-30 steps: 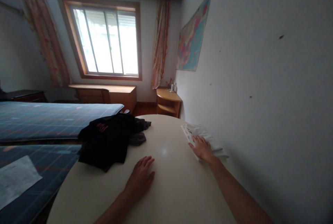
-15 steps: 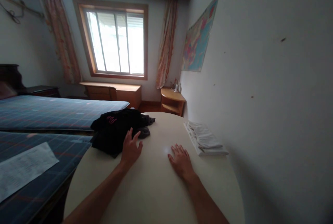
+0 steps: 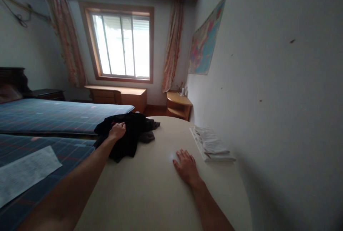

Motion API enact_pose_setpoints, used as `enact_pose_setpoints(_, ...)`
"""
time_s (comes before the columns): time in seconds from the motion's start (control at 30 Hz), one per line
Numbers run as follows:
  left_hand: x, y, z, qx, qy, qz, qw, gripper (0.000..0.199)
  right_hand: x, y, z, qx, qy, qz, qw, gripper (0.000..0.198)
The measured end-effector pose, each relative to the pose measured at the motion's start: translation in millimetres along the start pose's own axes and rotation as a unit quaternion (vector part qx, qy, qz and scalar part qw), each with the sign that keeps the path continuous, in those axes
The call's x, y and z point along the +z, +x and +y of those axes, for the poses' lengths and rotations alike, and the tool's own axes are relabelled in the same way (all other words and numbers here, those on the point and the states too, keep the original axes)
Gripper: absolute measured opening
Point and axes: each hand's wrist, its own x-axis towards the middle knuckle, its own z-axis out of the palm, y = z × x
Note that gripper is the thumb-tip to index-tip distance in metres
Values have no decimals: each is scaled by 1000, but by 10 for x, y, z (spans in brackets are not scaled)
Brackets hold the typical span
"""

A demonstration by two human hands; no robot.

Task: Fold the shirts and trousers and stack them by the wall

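A crumpled black garment (image 3: 131, 138) lies at the far left of the round cream table (image 3: 150, 191). My left hand (image 3: 118, 131) is over it, fingers closed on the fabric and covering most of its pink lettering. A dark grey piece of cloth (image 3: 147, 137) pokes out at the garment's right side. On the bare tabletop my right hand (image 3: 185, 166) lies flat, palm down with fingers spread, holding nothing. Just beyond it to the right is a folded stack of white cloth (image 3: 213, 143).
Two plaid mattresses (image 3: 66, 114) adjoin the table on the left, the nearer one with a printed paper sheet (image 3: 26, 173). A white wall (image 3: 281, 134) runs close along the right. A wooden corner shelf (image 3: 179, 98) and a low desk (image 3: 132, 95) stand beyond the table.
My left hand has moved left and forward from the garment's right edge and closed on its upper part. The garment's near edge has shifted. My right hand has stayed put.
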Motion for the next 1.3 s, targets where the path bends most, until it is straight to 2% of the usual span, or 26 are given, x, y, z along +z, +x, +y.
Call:
enact_pose_setpoints(0.17, -95, -52, 90, 14, -52, 75, 996, 35, -19, -3, -8, -2, 0, -2, 1000, 58)
enact_pose_setpoints(0.3, -239, -162, 406, 61, -97, 150, 982, 36, 0, 10, 7, -4, 5, 4, 1000, 57)
enact_pose_setpoints(0.37, -294, -280, 660, 112, -128, 177, 969, 30, 31, 24, 27, -9, 13, 13, 1000, 56)
enact_pose_setpoints(0.47, -325, -574, 1098, 247, -235, 220, 914, 23, 70, 49, 65, -17, 44, 40, 998, 56)
enact_pose_setpoints(0.53, -284, -843, 1355, 310, -268, 184, 893, 24, 68, 63, 94, -31, 89, 79, 992, 59)
enact_pose_setpoints(0.63, -97, -1296, 1578, 383, -279, 40, 880, 27, 12, 71, 141, -99, 181, 156, 966, 80)
enact_pose_setpoints(0.7, 92, -1581, 1599, 413, -269, -47, 869, 29, -43, 65, 164, -149, 220, 182, 947, 93)
enact_pose_setpoints(0.77, 280, -1809, 1538, 430, -241, -93, 865, 31, -96, 54, 168, -167, 229, 171, 944, 86)
enact_pose_setpoints(0.83, 416, -1954, 1432, 440, -204, -87, 870, 33, -145, 45, 152, -155, 228, 137, 951, 58)
enact_pose_setpoints(0.9, 473, -2008, 1314, 434, -163, -46, 885, 37, -195, 39, 128, -131, 240, 111, 955, 38)
enact_pose_setpoints(1.0, 455, -1965, 1144, 354, -100, 29, 929, 48, -270, 38, 121, -75, 287, 114, 948, 31)
enact_pose_setpoints(1.07, 443, -1907, 1037, 289, -66, 33, 954, 59, -305, 43, 155, -38, 317, 130, 939, 32)
enact_pose_setpoints(1.13, 465, -1864, 943, 256, -49, -22, 965, 60, -323, 53, 213, -16, 333, 152, 931, 33)
enact_pose_setpoints(1.2, 508, -1842, 880, 240, -54, -93, 965, 53, -329, 64, 273, -6, 336, 174, 926, 35)
enact_pose_setpoints(1.3, 528, -1830, 877, 222, -93, -125, 962, 38, -360, 58, 325, -32, 325, 185, 927, 44)
